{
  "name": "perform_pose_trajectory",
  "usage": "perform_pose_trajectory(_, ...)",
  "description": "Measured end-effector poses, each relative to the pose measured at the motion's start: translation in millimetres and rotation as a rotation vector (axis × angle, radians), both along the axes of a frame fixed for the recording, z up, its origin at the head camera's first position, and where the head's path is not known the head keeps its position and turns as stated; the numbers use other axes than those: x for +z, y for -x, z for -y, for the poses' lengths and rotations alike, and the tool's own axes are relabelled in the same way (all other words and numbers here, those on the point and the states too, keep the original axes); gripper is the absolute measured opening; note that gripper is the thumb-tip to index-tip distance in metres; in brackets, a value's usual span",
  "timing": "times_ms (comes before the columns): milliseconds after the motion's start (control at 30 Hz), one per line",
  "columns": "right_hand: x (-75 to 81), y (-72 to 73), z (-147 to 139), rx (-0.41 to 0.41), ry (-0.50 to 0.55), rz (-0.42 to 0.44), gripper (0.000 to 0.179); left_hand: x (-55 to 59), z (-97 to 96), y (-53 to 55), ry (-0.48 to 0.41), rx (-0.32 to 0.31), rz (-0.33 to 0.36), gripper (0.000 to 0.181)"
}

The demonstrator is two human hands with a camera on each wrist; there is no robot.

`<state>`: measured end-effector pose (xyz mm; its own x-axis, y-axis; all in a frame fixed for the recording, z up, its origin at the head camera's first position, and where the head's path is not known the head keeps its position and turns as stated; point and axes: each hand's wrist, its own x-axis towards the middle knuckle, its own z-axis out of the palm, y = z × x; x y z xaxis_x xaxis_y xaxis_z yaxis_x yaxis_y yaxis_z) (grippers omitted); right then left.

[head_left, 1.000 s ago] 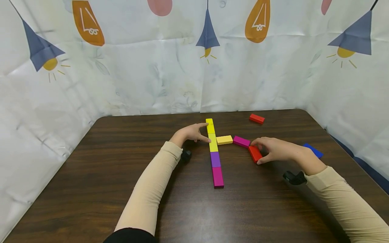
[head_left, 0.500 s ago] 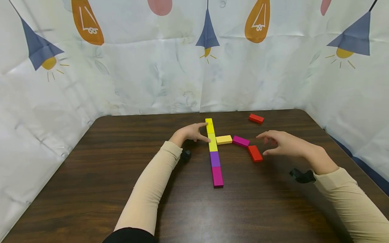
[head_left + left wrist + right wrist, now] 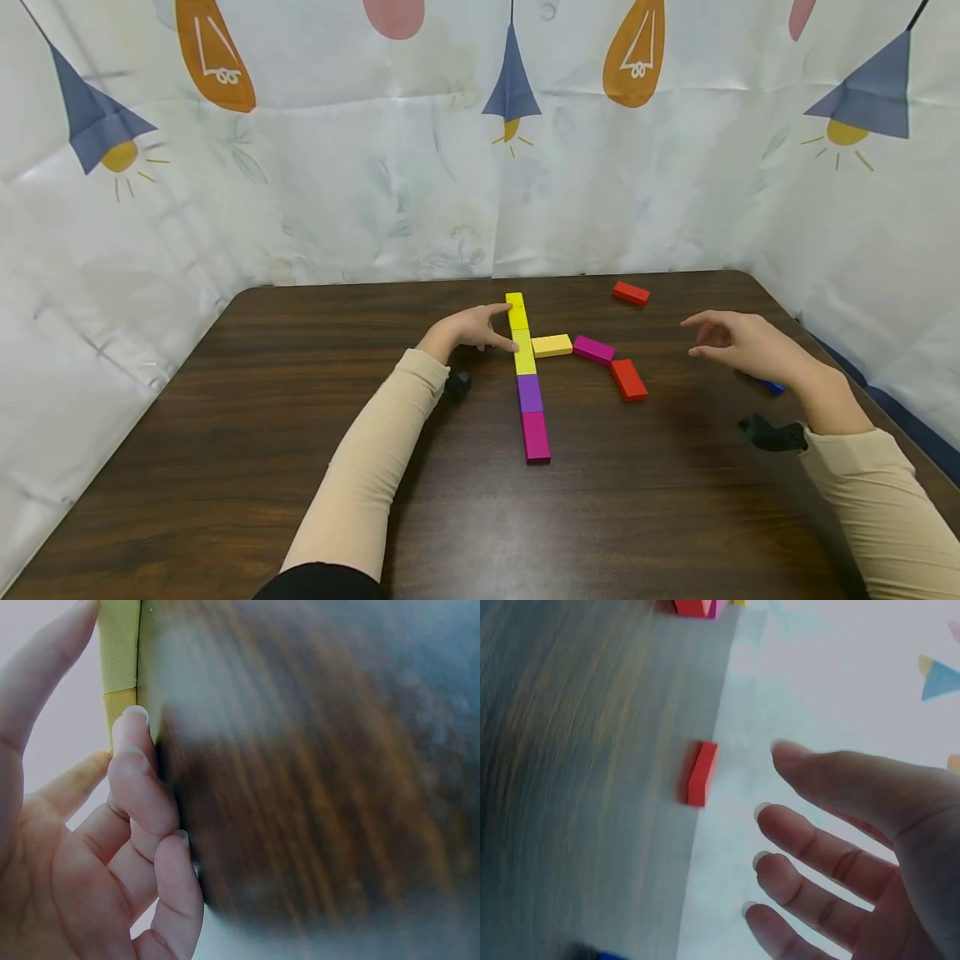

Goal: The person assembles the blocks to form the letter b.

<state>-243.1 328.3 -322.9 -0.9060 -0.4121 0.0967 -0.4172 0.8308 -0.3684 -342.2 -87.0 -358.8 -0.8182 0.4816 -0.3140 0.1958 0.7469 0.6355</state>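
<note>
A row of end-to-end blocks runs toward me in the head view: a yellow block (image 3: 518, 317) at the far end, a lighter yellow block (image 3: 525, 354), a purple block (image 3: 529, 393) and a magenta block (image 3: 536, 437). Branching right lie a pale yellow block (image 3: 552, 346), a second magenta block (image 3: 593, 350) and a red block (image 3: 628, 380). My left hand (image 3: 474, 327) touches the two yellow blocks of the row with index fingertip and thumb. Above the table at right, my right hand (image 3: 753, 343) holds nothing. It partly hides a blue block (image 3: 773, 387).
Another red block (image 3: 632, 293) lies alone near the far edge of the dark wooden table (image 3: 262, 467); the right wrist view also shows this lone red block (image 3: 702, 774). A printed white curtain (image 3: 360, 200) hangs behind the table and along both sides.
My right hand has let go of the nearer red block and moved right, away from it, toward the blue block. My left hand has stayed in place.
</note>
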Motion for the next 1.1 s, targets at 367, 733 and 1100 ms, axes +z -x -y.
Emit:
perform_pose_trajectory(367, -3.5, -1.1, -28, -0.116, -0.007, 0.025, 0.036, -1.1, 0.4, 1.0, -0.002, 0.0, -0.002, 0.093)
perform_pose_trajectory(733, -3.0, -5.0, -58, -0.199, -0.115, 0.136, 0.048, -2.0, -0.3, 1.4, -0.015, 0.001, 0.002, 0.093)
perform_pose_trajectory(1100, -13.3, -5.1, -81, -0.225, -0.131, 0.183, 0.053, -3.2, 0.3, 1.9, -0.011, 0.004, 0.007, 0.093)
